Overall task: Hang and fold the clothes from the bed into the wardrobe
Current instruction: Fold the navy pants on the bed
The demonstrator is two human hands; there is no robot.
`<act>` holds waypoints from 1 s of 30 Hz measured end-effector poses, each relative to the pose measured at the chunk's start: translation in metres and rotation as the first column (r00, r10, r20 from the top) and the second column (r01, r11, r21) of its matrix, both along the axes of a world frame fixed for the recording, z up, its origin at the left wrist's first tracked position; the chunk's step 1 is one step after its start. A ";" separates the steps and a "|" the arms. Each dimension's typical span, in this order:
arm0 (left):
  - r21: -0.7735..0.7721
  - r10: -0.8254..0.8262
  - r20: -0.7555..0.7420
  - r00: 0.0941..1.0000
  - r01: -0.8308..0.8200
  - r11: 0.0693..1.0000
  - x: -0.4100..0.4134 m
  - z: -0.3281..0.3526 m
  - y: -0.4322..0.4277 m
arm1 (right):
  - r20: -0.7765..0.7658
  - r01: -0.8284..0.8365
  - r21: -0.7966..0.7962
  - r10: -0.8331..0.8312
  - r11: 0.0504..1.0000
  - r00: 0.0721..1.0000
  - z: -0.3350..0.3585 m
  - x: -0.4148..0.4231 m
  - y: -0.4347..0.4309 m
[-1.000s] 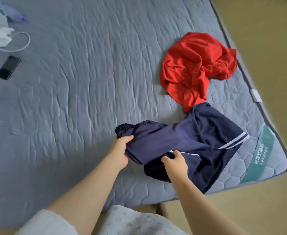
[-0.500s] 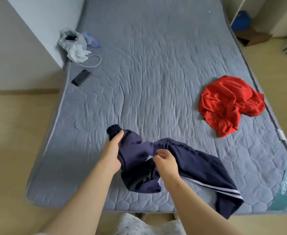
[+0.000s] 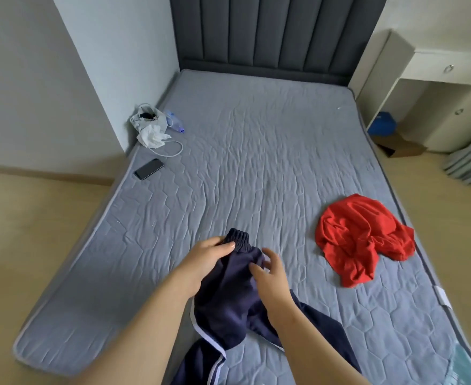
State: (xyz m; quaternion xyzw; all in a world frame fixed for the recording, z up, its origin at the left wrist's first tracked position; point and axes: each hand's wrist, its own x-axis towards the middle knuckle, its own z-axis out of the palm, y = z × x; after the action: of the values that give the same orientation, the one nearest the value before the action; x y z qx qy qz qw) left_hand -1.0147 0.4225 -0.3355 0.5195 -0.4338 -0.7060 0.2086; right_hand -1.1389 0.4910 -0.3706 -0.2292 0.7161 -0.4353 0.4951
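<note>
The navy garment (image 3: pixel 226 301) now hangs raised; left hand (image 3: pixel 201 262) grips its ribbed twelve-o'clock end (image 3: pixel 238 240), right hand (image 3: pixel 270 276) has let go, fingers spread; limp, light cloth, best held by that ribbing.

Grey headboard (image 3: pixel 270 29), white wall (image 3: pixel 34 79), seemingly wooden floor (image 3: pixel 20 218)

Black phone (image 3: pixel 148 169), white cable (image 3: pixel 176 152), tissue-stuffed plastic bag (image 3: pixel 142 120), perhaps a water bottle (image 3: pixel 174 124) alongside

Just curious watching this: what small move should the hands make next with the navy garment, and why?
Probably the right hand should grip the navy garment beside the left hand. Only the left holds it, near the ribbed band; the right is open, and the rest trails down bunched, unready for folding.
</note>
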 end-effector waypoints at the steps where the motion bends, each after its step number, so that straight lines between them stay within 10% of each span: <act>1: -0.063 -0.046 0.041 0.998 0.049 0.997 -0.003 0.009 -0.004 | -0.087 -0.032 -0.026 0.029 0.999 0.996 0.006 -0.006 -0.004; 6: -0.370 -0.231 0.381 0.895 0.377 0.849 -0.014 0.041 -0.023 | -0.447 -0.303 -0.056 0.247 0.951 0.860 0.041 -0.019 -0.028; 11: -0.574 -0.137 0.462 0.876 0.413 0.707 -0.012 0.057 -0.036 | -0.455 -0.386 0.024 0.354 0.922 0.817 0.067 -0.023 -0.044; 22: -0.697 0.169 0.090 0.981 -0.060 0.715 0.014 0.071 -0.035 | -0.574 -0.453 0.337 0.561 0.825 0.596 0.064 -0.026 -0.039; 30: -0.694 0.144 0.099 0.985 -0.035 0.719 0.018 0.092 -0.035 | -0.399 -0.238 -0.054 0.198 0.970 0.895 0.074 -0.010 -0.036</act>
State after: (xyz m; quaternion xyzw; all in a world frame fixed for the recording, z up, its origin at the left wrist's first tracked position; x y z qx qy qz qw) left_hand -0.9971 0.3871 -0.2435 0.4750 -0.6535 -0.4431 0.3885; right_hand -1.1487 0.4545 -0.2964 -0.4150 0.7471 -0.3582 0.3758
